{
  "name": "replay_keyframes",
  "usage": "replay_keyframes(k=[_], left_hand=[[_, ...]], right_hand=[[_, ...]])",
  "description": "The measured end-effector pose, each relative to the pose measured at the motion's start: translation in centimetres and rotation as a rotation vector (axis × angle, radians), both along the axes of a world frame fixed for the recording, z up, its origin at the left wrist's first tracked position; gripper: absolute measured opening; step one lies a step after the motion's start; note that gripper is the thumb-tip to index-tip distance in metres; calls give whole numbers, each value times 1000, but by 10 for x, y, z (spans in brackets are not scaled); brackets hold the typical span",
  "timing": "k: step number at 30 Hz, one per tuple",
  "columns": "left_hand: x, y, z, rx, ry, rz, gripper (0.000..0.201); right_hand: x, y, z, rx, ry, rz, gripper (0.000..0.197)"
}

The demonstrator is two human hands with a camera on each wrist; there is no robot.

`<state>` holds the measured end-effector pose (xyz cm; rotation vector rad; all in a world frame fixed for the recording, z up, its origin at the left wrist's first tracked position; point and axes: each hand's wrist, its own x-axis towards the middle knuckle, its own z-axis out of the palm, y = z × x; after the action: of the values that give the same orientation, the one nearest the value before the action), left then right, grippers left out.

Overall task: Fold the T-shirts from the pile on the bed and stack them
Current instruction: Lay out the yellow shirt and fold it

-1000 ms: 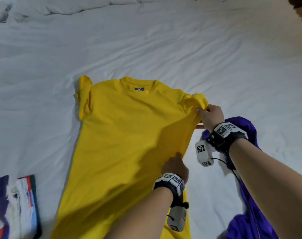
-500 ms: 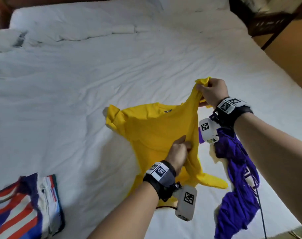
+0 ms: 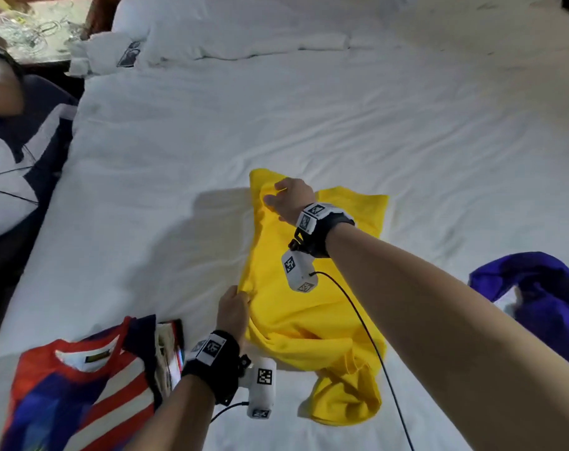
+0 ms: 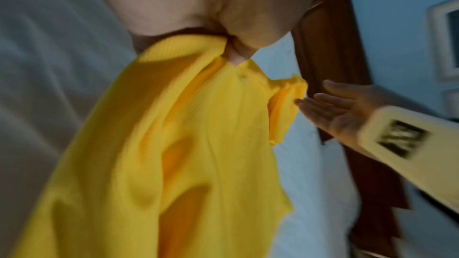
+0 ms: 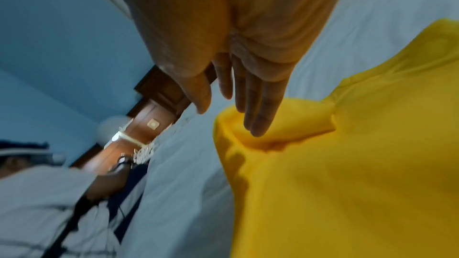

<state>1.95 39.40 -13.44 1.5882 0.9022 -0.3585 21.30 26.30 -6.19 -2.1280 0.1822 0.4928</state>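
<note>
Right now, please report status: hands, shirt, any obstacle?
Left hand pinches yellow shirt edge. Right hand open, flat on folded sleeve. Shirt half folded on bed. Purple shirt apart, not blocking.

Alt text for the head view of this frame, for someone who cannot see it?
Seen from above, a yellow T-shirt, partly folded lengthwise, lies on a white bed. The left hand pinches its near left edge; the right hand, fingers extended, rests on its far end. A striped red, white and blue shirt lies at lower left, a purple garment at right.
</note>
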Motion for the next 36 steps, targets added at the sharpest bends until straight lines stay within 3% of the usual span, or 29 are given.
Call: replay_keyframes(k=[2,5,7,9,11,17,21,23,27,30,32,34,36], left_hand=[[-1,20,-23,173,138,-122,9],[1,23,-35,463,280,-375,50],[8,10,-34,629,198,-542,60],[21,-12,-36,760,74,-727,57],[41,-40,-37,780,-27,-852,50],[150,-110,-43,869,-423,-982,29],[231,-130,-55,948,-320,-1134,46],[258,-133,-62,934,-214,-1177,55],[278,-138,-70,904,-50,-1209,72],[277,-137,-62,875,-169,-1142,46],[273,-129,-46,639,-325,-969,22],[264,-118,-20,384,-415,-828,4],[255,-107,7,309,-438,-811,11]], right_hand=[[-6,5,-22,-94,32,105,49],[-17,-26,-55,-185,37,113,41],[-22,-61,-73,-227,41,55,37],[-25,-98,-88,-281,47,1,35],[-24,-131,-99,-351,32,-53,33],[19,-190,-124,-421,-147,-83,45],[50,-208,-147,-529,-10,44,66],[58,-213,-154,-605,97,96,67],[51,-215,-144,-613,-65,253,8],[34,-212,-123,-499,-276,358,18],[22,-215,-104,-291,-357,371,26],[11,-214,-81,-95,-338,311,32],[-4,-209,-60,13,-254,215,30]])
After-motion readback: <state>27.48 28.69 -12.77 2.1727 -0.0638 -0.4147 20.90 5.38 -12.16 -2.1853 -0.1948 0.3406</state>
